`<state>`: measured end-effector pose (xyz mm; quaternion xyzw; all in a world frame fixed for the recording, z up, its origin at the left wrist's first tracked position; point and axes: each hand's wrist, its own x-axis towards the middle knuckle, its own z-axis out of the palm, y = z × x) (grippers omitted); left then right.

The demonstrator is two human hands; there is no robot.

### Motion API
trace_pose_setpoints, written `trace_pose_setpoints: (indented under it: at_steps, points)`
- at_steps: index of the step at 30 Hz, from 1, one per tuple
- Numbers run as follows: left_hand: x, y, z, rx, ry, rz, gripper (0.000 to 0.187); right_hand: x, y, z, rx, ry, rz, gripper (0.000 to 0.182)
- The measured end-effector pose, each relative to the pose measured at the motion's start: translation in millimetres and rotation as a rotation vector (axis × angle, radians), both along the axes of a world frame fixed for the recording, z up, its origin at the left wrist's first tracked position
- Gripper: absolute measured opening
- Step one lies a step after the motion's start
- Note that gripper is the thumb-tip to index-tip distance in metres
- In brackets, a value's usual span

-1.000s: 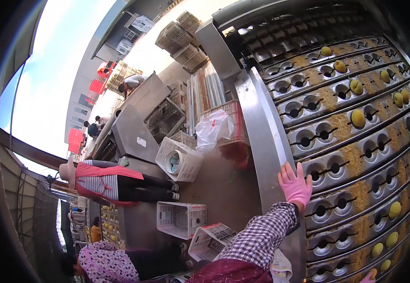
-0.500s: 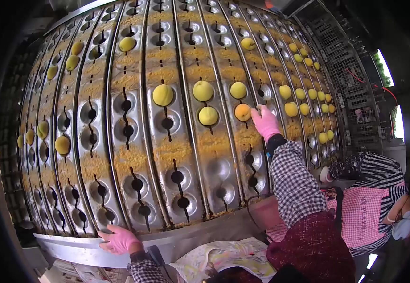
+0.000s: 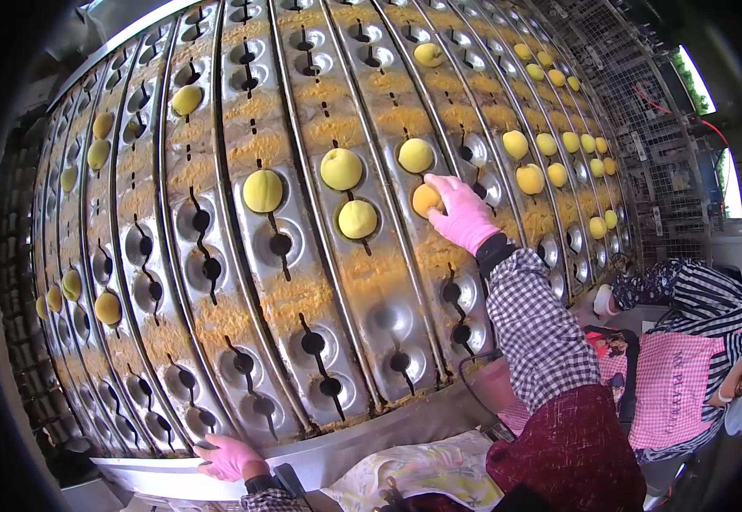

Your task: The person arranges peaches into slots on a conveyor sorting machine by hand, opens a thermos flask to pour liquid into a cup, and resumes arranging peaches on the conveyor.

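Observation:
A wide steel conveyor (image 3: 243, 136) of slats with round cups fills the view. Yellow peaches sit in some cups. My right hand (image 3: 460, 213), in a pink glove with a checked sleeve, reaches up and closes its fingers around an orange-yellow peach (image 3: 424, 199) in a cup. Beside it lie other peaches (image 3: 358, 218), (image 3: 341, 168), (image 3: 415, 154), (image 3: 263, 190). My left hand (image 3: 228, 455), also in a pink glove, rests flat on the conveyor's lower steel rim (image 3: 354, 444) with fingers spread, holding nothing.
Many cups near the bottom are empty, and fruit pulp coats the slats. A person in a pink apron and striped sleeves (image 3: 686, 358) stands at the right. A wire mesh guard (image 3: 644, 119) stands at the far right. A patterned cloth (image 3: 422, 469) lies below the rim.
The view swung from a yard with crates to the conveyor a second ago. Since half a second ago my right hand has closed over the orange-yellow peach; the left hand stays on the rim.

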<state>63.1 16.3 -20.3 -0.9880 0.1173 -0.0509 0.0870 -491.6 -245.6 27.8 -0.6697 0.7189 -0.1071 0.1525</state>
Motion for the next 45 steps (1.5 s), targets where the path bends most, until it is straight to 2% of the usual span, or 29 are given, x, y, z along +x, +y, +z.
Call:
trace_pose_setpoints:
  at_steps: [2,6,7,10,13,16,17,20,21,22,24,25,26,30,31,32,35,38,40,41,43,44,45]
  points:
    - [2,-1,-2,0.001,0.017,0.005,0.067,0,-8,-3,0.022,0.066,0.044,0.060]
    - [-3,-5,1,0.014,0.045,0.026,0.065,-6,-4,-12,-0.021,-0.466,-0.113,0.048]
    - [-6,-8,5,0.025,0.048,0.036,0.065,-4,0,-10,-0.033,-0.300,-0.114,0.044]
    - [-13,-13,18,0.019,0.087,0.043,0.065,-4,6,-6,-0.048,-0.083,-0.120,0.042]
    - [-6,-12,13,0.022,0.066,0.038,0.065,-8,6,1,-0.046,-0.088,-0.063,0.041]
    - [15,-7,7,0.027,0.036,0.028,0.065,2,-15,11,-0.144,-0.181,-0.109,0.039]
    - [22,-8,8,0.023,0.033,0.030,0.065,8,-28,12,-0.152,-0.141,-0.169,0.039]
    - [45,-8,13,0.013,0.052,0.034,0.066,15,-67,-5,-0.178,0.134,-0.285,0.050]
    - [53,-9,16,-0.007,0.056,0.030,0.066,17,-77,-6,-0.070,0.224,-0.320,0.056]
    - [60,-13,18,-0.027,0.062,0.026,0.067,22,-86,-10,-0.003,0.190,-0.381,0.058]
    - [76,-19,25,-0.032,0.123,0.018,0.066,25,-94,-11,0.005,0.089,-0.342,0.059]
    - [82,-20,26,-0.026,0.121,-0.001,0.065,30,-89,-15,-0.106,0.116,-0.255,0.058]
    - [87,-22,26,-0.019,0.118,-0.021,0.064,36,-87,-23,-0.194,0.259,-0.210,0.057]
    - [109,-20,30,0.041,0.096,-0.135,0.062,46,-82,-25,-0.203,0.339,-0.281,0.053]
    - [121,-14,21,-0.019,0.024,-0.178,0.061,49,-84,-23,-0.209,0.345,-0.299,0.052]
    - [129,-11,16,-0.009,0.052,-0.168,0.061,51,-83,-22,-0.202,0.322,-0.331,0.051]
    - [106,-30,40,0.006,0.126,-0.139,0.060,53,-84,-21,-0.193,0.291,-0.396,0.049]
    - [104,-33,45,0.004,0.121,-0.157,0.060,55,-87,-14,-0.147,0.332,-0.363,0.051]
    - [108,-29,37,0.026,0.034,-0.192,0.061,66,-90,-5,-0.255,0.451,-0.280,0.054]
    - [110,-26,36,0.007,0.095,-0.155,0.061,74,-94,-2,-0.310,0.508,-0.235,0.056]
    - [82,-52,70,-0.027,0.212,-0.080,0.061,108,-99,11,-0.312,0.301,-0.160,0.058]
    - [94,-41,59,-0.036,0.173,-0.116,0.062,124,-100,12,-0.302,0.163,-0.113,0.058]
    - [114,-22,38,-0.044,0.134,-0.153,0.062,143,-103,20,-0.140,0.151,-0.136,0.058]
